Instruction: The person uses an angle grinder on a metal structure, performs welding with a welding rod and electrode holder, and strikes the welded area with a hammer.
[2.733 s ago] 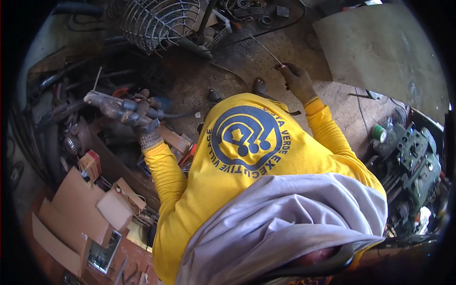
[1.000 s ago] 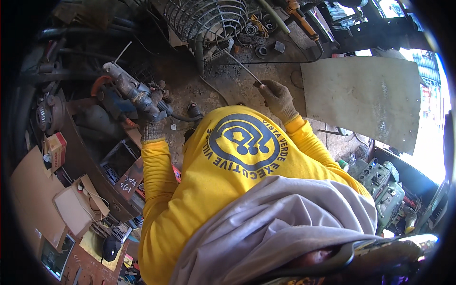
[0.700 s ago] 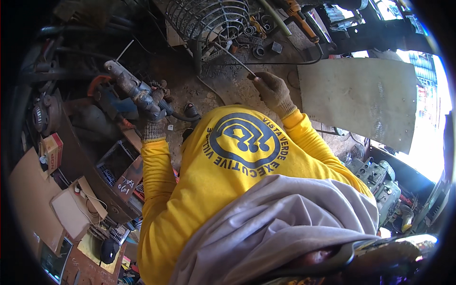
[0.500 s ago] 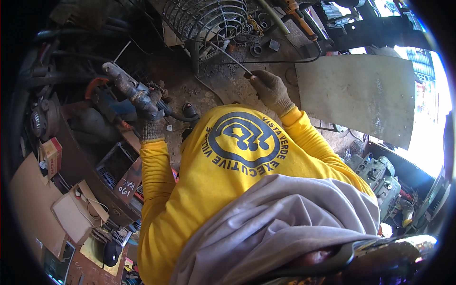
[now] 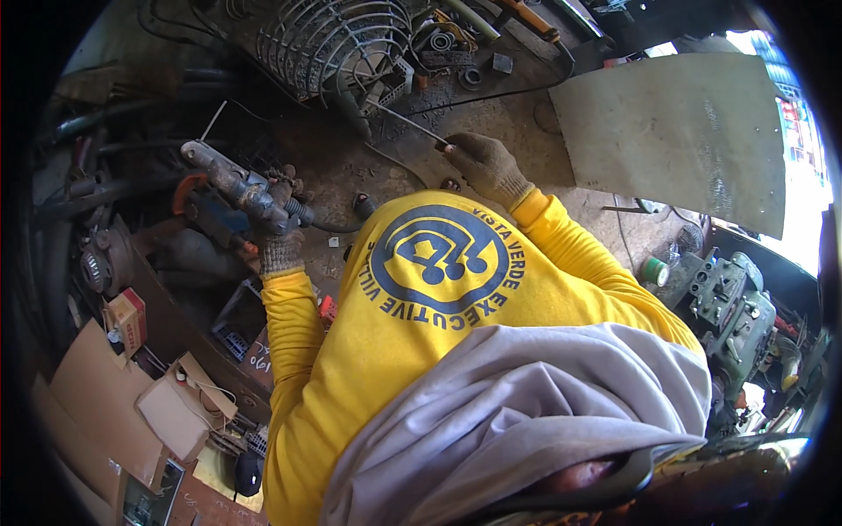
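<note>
In a knitted glove, my left hand (image 5: 281, 250) is closed around a welding electrode holder (image 5: 239, 186) on the left. A thin electrode (image 5: 213, 121) sticks up from its jaw, and a dark cable (image 5: 331, 228) runs from its lower end toward my body. My right hand (image 5: 487, 165), gloved too, grips the near end of a slim metal rod (image 5: 405, 121). The rod slants up and left, and its far end reaches the lower edge of a round wire cage (image 5: 338, 48). I cannot tell whether they touch. Both yellow-sleeved arms are stretched forward.
A large flat sheet (image 5: 680, 136) lies at right, above a greasy metal machine housing (image 5: 728, 302). An orange power tool (image 5: 531, 19) and metal rings (image 5: 443, 41) are at the far side. Cardboard (image 5: 101, 386) and a small box (image 5: 127, 320) stand at left. A cable (image 5: 500, 95) crosses the floor.
The view has shifted, so the cage and rod appear further left and the cardboard further right. Both hands keep their grips; the rod still points at the cage.
</note>
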Demonstrator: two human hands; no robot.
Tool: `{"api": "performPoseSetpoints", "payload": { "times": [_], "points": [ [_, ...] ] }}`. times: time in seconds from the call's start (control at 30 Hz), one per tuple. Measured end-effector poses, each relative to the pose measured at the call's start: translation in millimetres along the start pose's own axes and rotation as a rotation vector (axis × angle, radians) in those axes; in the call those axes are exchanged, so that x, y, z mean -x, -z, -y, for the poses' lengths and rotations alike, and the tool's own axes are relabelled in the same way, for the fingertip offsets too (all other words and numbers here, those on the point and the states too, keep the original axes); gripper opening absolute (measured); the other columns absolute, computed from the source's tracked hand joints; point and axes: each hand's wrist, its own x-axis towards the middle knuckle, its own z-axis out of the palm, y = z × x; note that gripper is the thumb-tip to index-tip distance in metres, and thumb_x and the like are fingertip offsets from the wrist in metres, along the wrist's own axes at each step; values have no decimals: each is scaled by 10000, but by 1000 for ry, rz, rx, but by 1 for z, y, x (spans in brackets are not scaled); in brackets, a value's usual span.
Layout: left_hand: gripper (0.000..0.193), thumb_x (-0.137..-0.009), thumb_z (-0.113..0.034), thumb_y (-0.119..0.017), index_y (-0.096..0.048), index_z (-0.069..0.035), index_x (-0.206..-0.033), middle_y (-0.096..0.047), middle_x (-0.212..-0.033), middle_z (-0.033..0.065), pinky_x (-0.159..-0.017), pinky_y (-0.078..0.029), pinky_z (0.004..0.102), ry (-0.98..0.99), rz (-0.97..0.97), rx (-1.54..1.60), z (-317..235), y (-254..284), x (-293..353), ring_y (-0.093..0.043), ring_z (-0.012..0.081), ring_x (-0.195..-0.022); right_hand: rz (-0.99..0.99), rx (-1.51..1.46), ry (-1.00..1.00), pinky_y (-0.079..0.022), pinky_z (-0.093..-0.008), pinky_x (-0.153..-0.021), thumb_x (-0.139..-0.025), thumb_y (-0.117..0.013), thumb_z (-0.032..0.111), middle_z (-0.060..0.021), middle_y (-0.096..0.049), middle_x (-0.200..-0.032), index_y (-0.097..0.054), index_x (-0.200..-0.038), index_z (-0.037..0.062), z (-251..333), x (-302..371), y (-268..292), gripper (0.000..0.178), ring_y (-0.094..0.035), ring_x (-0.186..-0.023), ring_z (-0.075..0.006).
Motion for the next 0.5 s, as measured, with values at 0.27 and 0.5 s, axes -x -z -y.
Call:
{"api": "performPoseSetpoints", "payload": {
  "times": [0.27,0.5],
  "points": [
    [243,-896,-31,-690,-555,-124,-1075,-697,-1035,119,-603,-610,387,-31,-104,-141,-31,-41,39,-672,201,-785,61,-2,25,-542,-398,-887,-989,-626,396,-179,-728,-1112,-702,-1210,77,6,-8,-3,396,-707,-992,-320],
    [209,-909,-50,-685,-545,-79,-1061,-686,-999,98,-601,-544,295,-188,-102,-122,-21,-44,44,-662,219,-719,84,8,26,-538,-405,-906,-992,-612,400,-191,-719,-1146,-691,-1219,58,28,-25,-2,418,-700,-1026,-336]
  ]
}}
